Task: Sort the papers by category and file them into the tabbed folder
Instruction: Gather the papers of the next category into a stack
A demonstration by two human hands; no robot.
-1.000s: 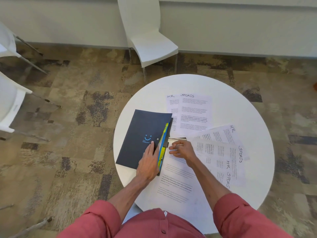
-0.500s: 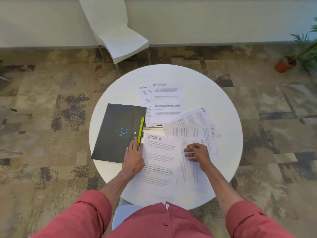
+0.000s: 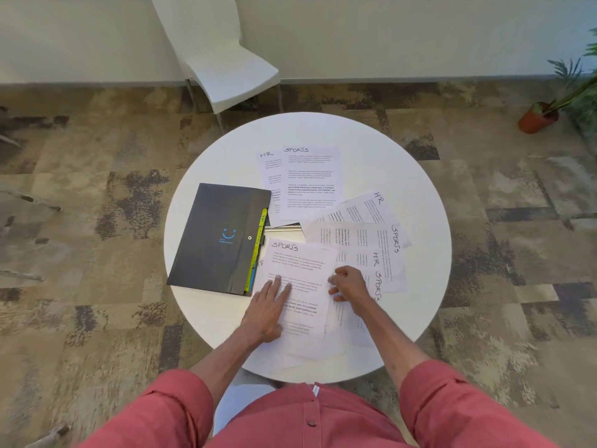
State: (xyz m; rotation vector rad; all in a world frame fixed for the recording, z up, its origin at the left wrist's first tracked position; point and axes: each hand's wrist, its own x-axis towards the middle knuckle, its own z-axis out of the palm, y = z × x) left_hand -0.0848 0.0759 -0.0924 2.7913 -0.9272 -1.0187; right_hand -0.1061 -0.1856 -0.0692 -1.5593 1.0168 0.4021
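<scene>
The round white bench carries everything. On its left side lies the dark tabbed folder, closed, with yellow-green tabs along its right edge. Two printed white sheets headed HR and SPORTS overlap at the far middle, and more fanned sheets spread to the right. Nearest lies a sheet headed SPORTS. The left hand presses flat on it, fingers straight. The right hand has its fingers curled at that sheet's right edge; whether it grips the paper I cannot tell.
</scene>
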